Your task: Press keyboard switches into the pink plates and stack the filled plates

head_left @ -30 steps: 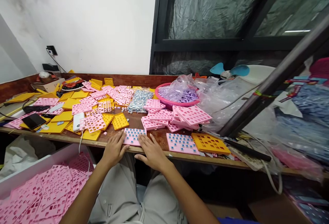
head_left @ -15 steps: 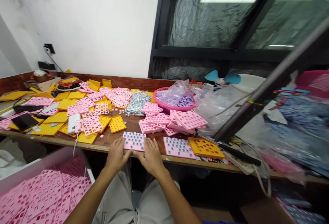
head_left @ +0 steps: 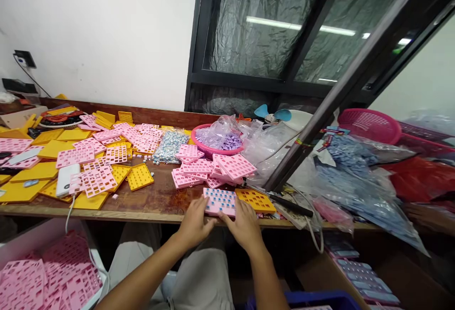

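My left hand (head_left: 194, 221) holds the left edge of a pink board (head_left: 220, 202) set with rows of small blue pieces. On its right edge my right hand (head_left: 246, 224) is closed, both thumbs along the front side. The board lies flat near the table's front edge. It is where a second such board lay, and whether that one is underneath I cannot tell. Close to my right hand's fingertips is a yellow board (head_left: 256, 200) with square holes. Behind the held board rises a loose pile of pink boards (head_left: 232, 165).
A pink basket (head_left: 217, 152) of purple pieces and a clear bag (head_left: 170, 145) of small blue-white pieces stand behind. Yellow boards (head_left: 140, 176) and pink grids spread leftward. A slanted metal pole (head_left: 330, 101) rises at right. A white bin (head_left: 85, 243) holds pink grids below left.
Both hands have carried the pink board to the right, up beside the yellow board, to the place of the second blue-studded board. The view has turned right.
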The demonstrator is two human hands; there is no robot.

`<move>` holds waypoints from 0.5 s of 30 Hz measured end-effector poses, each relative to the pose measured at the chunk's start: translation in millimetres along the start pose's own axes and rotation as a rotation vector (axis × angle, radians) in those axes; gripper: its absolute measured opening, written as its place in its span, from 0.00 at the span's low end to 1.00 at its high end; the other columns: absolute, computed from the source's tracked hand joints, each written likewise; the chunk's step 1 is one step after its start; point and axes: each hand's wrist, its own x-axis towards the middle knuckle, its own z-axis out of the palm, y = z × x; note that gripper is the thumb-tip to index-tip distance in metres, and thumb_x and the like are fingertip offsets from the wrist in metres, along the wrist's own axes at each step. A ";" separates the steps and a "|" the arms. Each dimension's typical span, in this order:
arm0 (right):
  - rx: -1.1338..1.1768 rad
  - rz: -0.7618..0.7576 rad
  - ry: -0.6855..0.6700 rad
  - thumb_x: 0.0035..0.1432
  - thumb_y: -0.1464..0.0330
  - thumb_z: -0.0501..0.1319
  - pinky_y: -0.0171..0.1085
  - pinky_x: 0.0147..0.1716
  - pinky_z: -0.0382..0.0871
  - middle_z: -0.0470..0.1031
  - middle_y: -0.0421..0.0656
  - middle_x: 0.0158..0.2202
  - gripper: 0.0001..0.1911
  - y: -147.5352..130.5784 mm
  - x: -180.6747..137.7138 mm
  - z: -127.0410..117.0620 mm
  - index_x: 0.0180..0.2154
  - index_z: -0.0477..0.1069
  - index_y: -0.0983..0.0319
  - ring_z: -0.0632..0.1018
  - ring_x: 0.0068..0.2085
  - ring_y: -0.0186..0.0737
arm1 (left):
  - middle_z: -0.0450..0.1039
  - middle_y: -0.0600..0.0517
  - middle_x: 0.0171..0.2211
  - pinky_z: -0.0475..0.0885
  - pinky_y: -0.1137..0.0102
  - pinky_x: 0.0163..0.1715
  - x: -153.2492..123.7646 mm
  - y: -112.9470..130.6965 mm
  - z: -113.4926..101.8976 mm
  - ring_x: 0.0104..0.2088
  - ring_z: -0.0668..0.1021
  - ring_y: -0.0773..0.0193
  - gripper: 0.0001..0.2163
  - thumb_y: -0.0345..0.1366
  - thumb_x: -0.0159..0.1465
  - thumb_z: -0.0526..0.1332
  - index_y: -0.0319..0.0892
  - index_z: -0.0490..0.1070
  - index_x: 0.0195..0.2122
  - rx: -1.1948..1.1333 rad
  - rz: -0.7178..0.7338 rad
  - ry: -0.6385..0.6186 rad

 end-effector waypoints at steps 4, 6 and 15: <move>0.010 0.024 -0.001 0.64 0.46 0.54 0.57 0.63 0.60 0.61 0.57 0.66 0.40 25.9 -2.4 -4.1 0.68 0.55 0.64 0.64 0.66 0.59 | 0.69 0.41 0.60 0.68 0.52 0.59 21.1 -12.7 -6.6 0.59 0.71 0.47 0.28 0.41 0.62 0.66 0.45 0.65 0.62 0.003 0.025 -0.031; 0.032 0.006 0.031 0.65 0.48 0.55 0.56 0.63 0.60 0.61 0.56 0.66 0.38 19.4 -3.2 -7.0 0.67 0.56 0.64 0.63 0.66 0.57 | 0.72 0.43 0.55 0.68 0.56 0.58 48.0 -30.2 -28.4 0.56 0.73 0.51 0.17 0.41 0.66 0.62 0.44 0.71 0.55 0.068 0.015 0.065; -0.005 -0.175 0.069 0.64 0.52 0.59 0.61 0.65 0.54 0.66 0.50 0.64 0.28 -19.4 -10.3 17.6 0.60 0.66 0.58 0.66 0.64 0.56 | 0.68 0.40 0.56 0.69 0.62 0.53 197.0 -118.3 -95.2 0.53 0.74 0.50 0.27 0.49 0.56 0.70 0.40 0.71 0.53 0.416 -0.210 -0.080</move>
